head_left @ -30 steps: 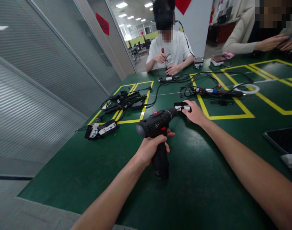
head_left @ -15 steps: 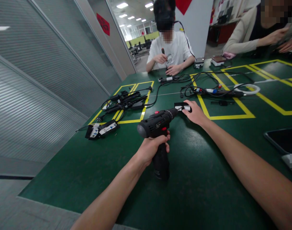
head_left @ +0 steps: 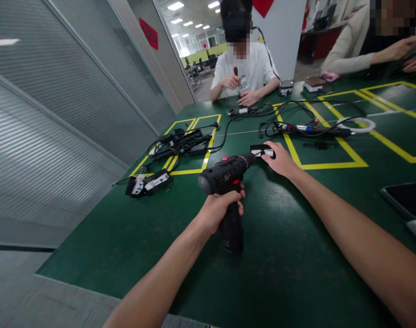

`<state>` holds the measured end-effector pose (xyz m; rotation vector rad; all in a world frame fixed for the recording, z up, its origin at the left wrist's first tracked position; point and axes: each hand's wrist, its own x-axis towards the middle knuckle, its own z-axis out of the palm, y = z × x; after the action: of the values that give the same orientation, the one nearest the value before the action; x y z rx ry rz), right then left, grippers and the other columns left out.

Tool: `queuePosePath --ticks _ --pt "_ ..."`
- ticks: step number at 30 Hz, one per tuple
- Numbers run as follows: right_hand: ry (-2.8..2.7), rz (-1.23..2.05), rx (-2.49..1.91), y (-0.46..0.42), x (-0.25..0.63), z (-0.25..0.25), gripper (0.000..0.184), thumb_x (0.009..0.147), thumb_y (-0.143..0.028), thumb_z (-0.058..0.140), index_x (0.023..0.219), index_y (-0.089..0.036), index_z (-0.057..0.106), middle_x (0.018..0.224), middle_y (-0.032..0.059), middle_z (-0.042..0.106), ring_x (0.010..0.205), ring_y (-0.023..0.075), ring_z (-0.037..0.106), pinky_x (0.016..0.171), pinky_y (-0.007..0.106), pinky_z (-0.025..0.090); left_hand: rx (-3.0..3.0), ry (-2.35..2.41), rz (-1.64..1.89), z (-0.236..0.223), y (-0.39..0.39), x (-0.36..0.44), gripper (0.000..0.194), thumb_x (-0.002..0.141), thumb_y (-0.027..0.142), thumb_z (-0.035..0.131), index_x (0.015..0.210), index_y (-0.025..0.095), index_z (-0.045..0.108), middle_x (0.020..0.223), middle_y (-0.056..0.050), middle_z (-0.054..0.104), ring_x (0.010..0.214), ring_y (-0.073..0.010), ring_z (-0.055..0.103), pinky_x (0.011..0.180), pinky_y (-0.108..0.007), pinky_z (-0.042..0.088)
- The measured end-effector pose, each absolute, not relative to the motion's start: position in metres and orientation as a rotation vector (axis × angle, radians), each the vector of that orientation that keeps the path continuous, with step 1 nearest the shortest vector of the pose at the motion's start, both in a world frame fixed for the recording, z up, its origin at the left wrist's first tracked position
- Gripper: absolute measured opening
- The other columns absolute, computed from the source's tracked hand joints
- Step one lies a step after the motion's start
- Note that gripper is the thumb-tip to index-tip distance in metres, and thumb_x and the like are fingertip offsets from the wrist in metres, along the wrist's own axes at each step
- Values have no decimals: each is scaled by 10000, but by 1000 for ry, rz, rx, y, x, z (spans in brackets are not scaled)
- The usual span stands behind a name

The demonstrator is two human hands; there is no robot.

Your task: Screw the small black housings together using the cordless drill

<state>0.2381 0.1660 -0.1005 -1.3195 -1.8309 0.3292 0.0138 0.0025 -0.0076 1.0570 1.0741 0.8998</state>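
My left hand point(head_left: 219, 209) is closed around the handle of a black cordless drill point(head_left: 224, 175) with red buttons. The drill's chuck points away from me, to the right, and its bit meets a small black-and-white block point(head_left: 261, 148) on the green table. Fingers of my right hand point(head_left: 279, 159) grip the right end of this block and cover part of it. Exactly where the bit touches the block is too small to make out.
Tangled black cables and adapters point(head_left: 182, 145) lie at the left, with two black-and-white pieces point(head_left: 149, 182) nearer. A black pen-like tool point(head_left: 310, 130) and white ring point(head_left: 358, 125) lie at the right. Across the table point(head_left: 125, 255), a person point(head_left: 243, 68) holds a screwdriver point(head_left: 236, 75).
The whole view has shifted slightly. My hands, the drill and the block keep nearly the same positions relative to each other.
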Motion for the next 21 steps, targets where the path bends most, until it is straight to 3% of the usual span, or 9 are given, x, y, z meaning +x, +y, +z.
queuePosePath --ticks 21 --pt "-1844 330 -1350 163 238 -95 461 797 -335 586 1241 -223 536 1147 115 533 1031 286 570 932 436 451 1038 1074 905 -9 3 14 223 732 232 601 932 134 591 858 -25 572 523 -86 559 564 -260 458"
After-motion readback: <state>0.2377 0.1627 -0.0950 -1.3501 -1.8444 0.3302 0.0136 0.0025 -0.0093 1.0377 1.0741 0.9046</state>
